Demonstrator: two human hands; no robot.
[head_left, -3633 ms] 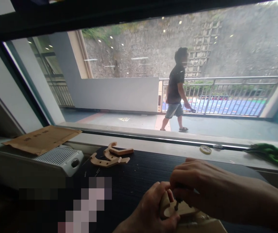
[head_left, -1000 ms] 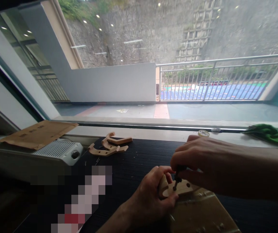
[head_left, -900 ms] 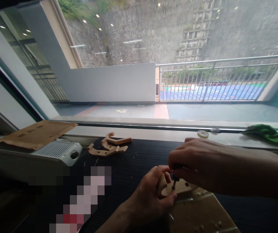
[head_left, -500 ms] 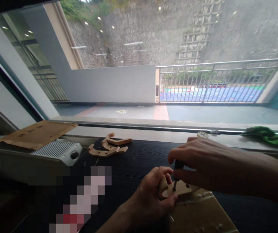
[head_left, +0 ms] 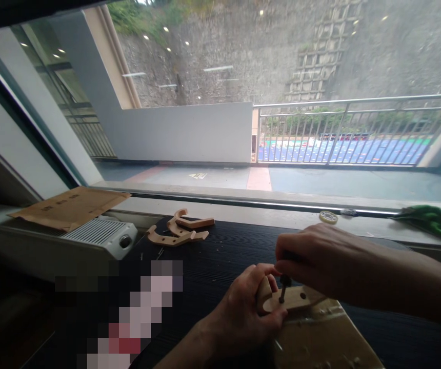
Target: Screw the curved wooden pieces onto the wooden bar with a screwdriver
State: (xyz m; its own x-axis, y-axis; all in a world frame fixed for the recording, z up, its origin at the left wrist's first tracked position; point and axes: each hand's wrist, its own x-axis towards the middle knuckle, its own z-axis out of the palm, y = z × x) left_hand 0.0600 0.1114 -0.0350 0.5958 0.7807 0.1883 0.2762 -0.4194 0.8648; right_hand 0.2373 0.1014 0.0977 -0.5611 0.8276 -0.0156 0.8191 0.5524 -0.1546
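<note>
Left hand (head_left: pixel 241 302): grips a drilled wooden hook (head_left: pixel 293 298) at frame's five o'clock
Right hand (head_left: pixel 308 256): wraps around a screwdriver (head_left: pixel 283 289), shaft meeting the hook
Tabletop (head_left: pixel 220 271): more wooden hooks (head_left: pixel 178 237), ten o'clock from both hands
Windowsill (head_left: pixel 236 212): tape roll (head_left: pixel 328 217), one o'clock

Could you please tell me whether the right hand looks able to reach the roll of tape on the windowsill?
Probably yes: nothing visible stands between the right hand and the roll of tape, though that hand grips a screwdriver.
</note>
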